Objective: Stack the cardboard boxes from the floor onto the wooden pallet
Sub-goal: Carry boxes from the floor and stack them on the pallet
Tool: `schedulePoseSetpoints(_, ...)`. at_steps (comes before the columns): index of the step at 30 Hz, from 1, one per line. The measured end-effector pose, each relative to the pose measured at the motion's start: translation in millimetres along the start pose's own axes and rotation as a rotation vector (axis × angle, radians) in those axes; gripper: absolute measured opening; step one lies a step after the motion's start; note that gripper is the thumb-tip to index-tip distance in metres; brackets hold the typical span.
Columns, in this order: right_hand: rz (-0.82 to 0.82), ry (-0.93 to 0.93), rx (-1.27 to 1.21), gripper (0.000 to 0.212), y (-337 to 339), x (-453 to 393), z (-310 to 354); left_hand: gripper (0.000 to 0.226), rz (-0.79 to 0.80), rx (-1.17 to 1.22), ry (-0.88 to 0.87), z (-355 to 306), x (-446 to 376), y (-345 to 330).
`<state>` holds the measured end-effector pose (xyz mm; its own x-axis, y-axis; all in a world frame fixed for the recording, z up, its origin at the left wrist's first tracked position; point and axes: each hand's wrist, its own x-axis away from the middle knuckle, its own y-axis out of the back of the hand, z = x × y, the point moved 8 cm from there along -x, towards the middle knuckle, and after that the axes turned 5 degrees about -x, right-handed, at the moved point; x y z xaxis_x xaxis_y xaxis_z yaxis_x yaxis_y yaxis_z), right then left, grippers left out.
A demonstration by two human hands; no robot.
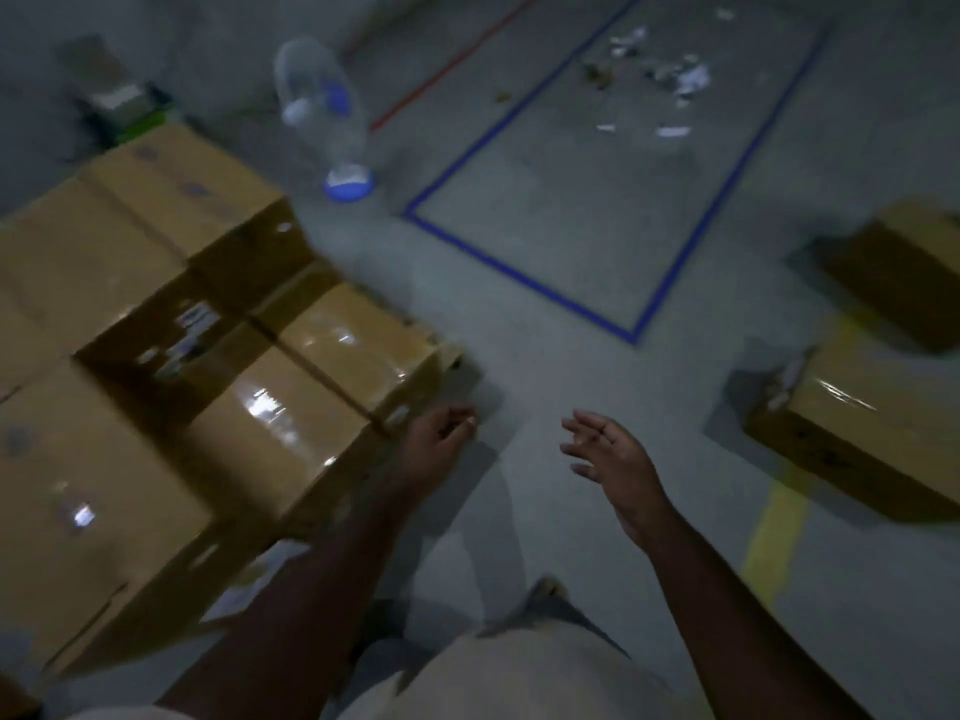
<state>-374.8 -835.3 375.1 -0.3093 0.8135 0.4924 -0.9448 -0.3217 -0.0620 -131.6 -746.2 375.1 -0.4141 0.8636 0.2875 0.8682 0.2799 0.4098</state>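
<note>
Several brown cardboard boxes [130, 314] stand stacked on the left, their tops shiny with tape. A corner of the wooden pallet [451, 356] pokes out beneath them. My left hand [439, 441] hangs just right of the nearest low box [291, 428], fingers loosely curled, holding nothing. My right hand [608, 454] is out over the bare floor with fingers spread and empty. Two more boxes lie on the floor at the right: a near one [872, 423] and a farther one [904, 267]. The picture is blurred.
A white and blue standing fan [332, 122] is behind the stack. Blue tape [524, 283] outlines a rectangle on the grey floor, with paper scraps [670, 75] inside it. A yellow floor line [774, 537] runs under the near right box. My legs show at the bottom.
</note>
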Motion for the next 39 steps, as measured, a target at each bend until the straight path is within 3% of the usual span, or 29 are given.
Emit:
schedulePoseSetpoints(4, -0.215, 0.025, -0.096, 0.028, 143.3, -16.4, 38.2, 0.024, 0.202, 0.037, -0.063, -96.1, -54.8, -138.2)
schedulePoseSetpoints(9, -0.439, 0.055, -0.256, 0.026, 269.2, -38.2, 66.8, 0.022, 0.438, 0.039, -0.085, -174.9, -112.5, -280.5)
schedulePoseSetpoints(20, -0.829, -0.040, -0.454, 0.017, 504.2, -158.3, 84.7, 0.018, 0.761, -0.180, -0.166, -303.7, -287.7, -548.7)
schedulePoseSetpoints(28, -0.988, -0.111, -0.672, 0.015, 640.1, -206.5, 93.5, 0.025, 0.931, -0.422, -0.253, -429.1, -371.6, -741.1)
schedulePoseSetpoints(32, -1.042, -0.148, -0.831, 0.016, 718.0, -264.8, 63.5, 0.025, 1.031, -0.546, -0.292, -450.1, -385.3, -855.0)
schedulePoseSetpoints(36, -1.078, -0.233, -0.919, 0.025, 790.6, -335.3, -3.2, 0.025, 1.063, -0.635, -0.234, -430.1, -415.1, -962.3)
schedulePoseSetpoints(39, -0.989, -0.424, -1.029, 0.069, 814.2, -401.3, -85.3, 0.033, 1.097, -0.769, -0.216, -378.2, -447.6, -1041.3)
